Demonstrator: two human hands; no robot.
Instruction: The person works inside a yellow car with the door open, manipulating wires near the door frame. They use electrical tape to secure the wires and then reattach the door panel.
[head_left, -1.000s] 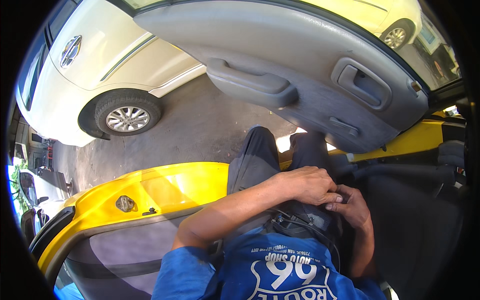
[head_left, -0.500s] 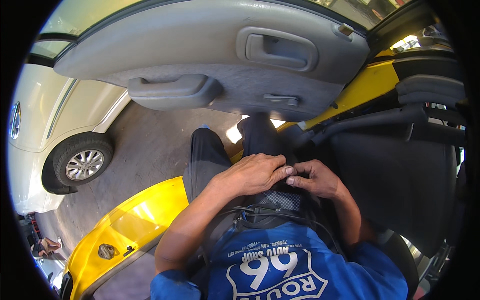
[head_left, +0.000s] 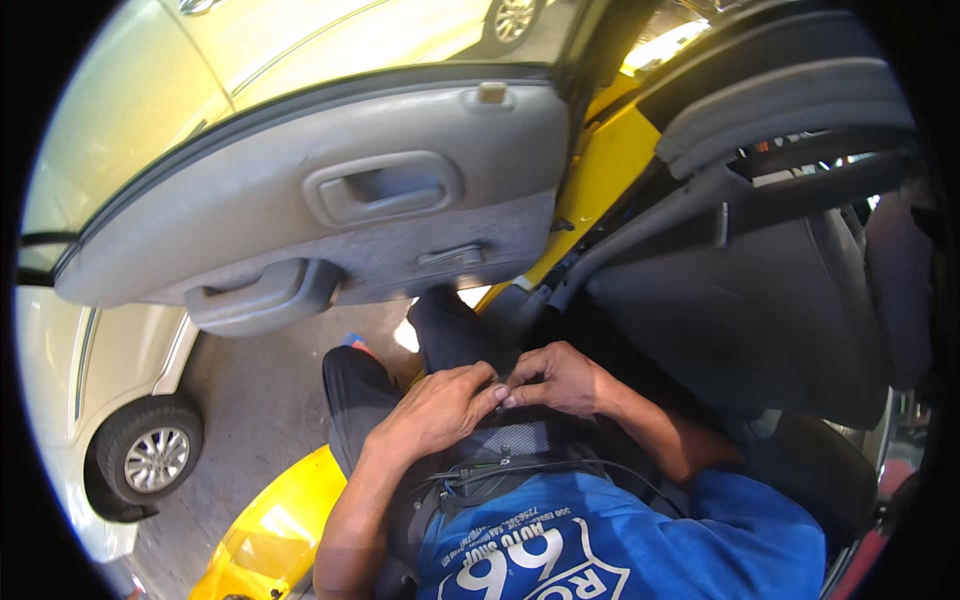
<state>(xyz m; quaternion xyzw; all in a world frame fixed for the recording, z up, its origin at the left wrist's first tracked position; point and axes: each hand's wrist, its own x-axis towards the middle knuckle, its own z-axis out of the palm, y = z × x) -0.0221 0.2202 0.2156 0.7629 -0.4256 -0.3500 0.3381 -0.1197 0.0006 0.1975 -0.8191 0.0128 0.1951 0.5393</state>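
Note:
My left hand (head_left: 445, 405) and my right hand (head_left: 550, 380) meet in my lap, thumbs and fingertips pinched together, with whatever they hold too small and hidden to make out. They are above a dark mesh waist pouch (head_left: 510, 440) with black cables, worn at the front of my blue T-shirt. My legs in dark trousers (head_left: 350, 390) extend beyond them.
I sit in a yellow car (head_left: 270, 520), facing its open grey-panelled door (head_left: 390, 130). To my right are a dark seat (head_left: 720, 330) and grey trim (head_left: 760, 100). Outside are paved ground (head_left: 230, 400) and a cream vehicle (head_left: 110, 370) at the left and beyond the door.
My view has swung to the right, so the door and cream vehicle sit further left and lower. My hands remain together in my lap, with the fingers slightly shifted.

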